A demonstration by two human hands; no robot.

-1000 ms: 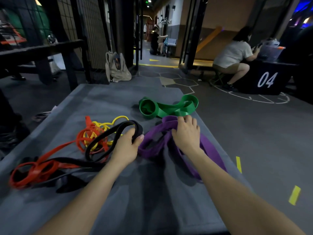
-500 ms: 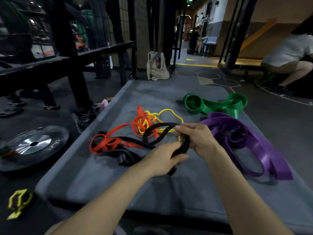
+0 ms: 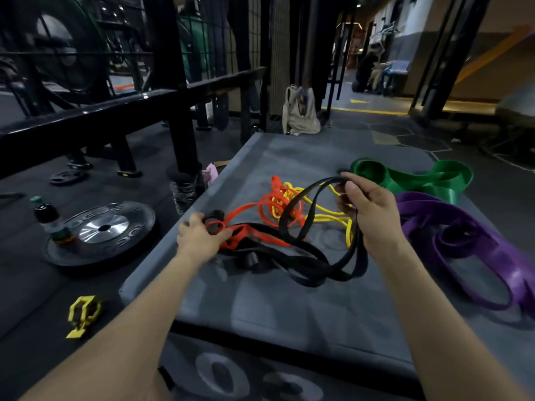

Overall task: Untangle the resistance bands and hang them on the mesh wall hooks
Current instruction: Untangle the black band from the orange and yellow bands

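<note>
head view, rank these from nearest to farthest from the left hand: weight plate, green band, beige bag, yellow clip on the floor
From the left hand:
1. Weight plate, on the floor just to its left.
2. Yellow clip, on the floor, left and toward the camera.
3. Green band, across the mat, far right.
4. Beige bag, on the floor beyond the mat's far end.

I see a black band [image 3: 311, 256], an orange band [image 3: 262, 211], a yellow band [image 3: 327, 217], a green band [image 3: 419, 180] and a purple band [image 3: 474, 244] on a grey mat [image 3: 289, 308].
</note>
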